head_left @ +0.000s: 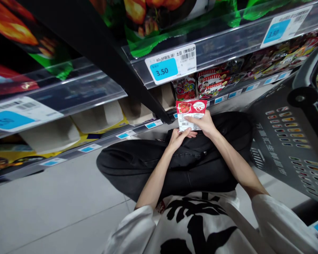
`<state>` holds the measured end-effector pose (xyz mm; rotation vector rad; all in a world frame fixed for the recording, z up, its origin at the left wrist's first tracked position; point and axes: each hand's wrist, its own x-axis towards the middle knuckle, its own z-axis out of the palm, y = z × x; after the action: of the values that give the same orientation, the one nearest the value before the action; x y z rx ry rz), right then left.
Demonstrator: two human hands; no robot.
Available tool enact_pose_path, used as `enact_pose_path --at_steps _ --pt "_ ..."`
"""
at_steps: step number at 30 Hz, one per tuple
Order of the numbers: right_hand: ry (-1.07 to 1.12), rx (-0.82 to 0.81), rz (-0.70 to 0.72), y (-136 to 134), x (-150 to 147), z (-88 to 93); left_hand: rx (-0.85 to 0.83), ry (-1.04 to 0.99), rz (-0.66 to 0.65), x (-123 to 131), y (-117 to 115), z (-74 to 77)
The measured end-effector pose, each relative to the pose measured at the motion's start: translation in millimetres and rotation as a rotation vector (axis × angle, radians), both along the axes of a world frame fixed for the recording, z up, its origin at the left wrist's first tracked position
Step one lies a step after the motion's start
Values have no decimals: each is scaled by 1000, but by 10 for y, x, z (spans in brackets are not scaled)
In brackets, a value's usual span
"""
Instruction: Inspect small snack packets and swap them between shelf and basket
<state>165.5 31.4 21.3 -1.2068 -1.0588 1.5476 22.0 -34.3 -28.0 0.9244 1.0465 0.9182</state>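
A small red-and-white snack packet (191,108), with strawberries pictured on its red top band and a barcode lower down, is held above my crossed legs. My left hand (179,138) grips its bottom edge, the thumb on the face and the fingers underneath. On the packet's right side is my right hand (206,124), its thumb or a finger lying across the printed white part. The fingers behind the packet are hidden. Just beyond it, on the low shelf, stand red-and-white snack bags (212,84) and a darker red bag (184,88).
A grey shopping basket (278,141) with slotted walls stands close on my right. Shelves with price tags (170,64) overhang in front, divided by a black post (106,46). White-and-yellow cartons (98,114) sit low on the left. Pale floor tiles (69,197) extend to my left.
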Motion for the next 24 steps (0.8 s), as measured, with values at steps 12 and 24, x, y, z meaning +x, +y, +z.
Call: enact_pose_path --at_steps 12,24 --pt "4 -35 -41 12 5 -53 5 11 4 1 -4 -3" --pt "28 -42 -1 1 14 -4 11 10 12 3 -3 4"
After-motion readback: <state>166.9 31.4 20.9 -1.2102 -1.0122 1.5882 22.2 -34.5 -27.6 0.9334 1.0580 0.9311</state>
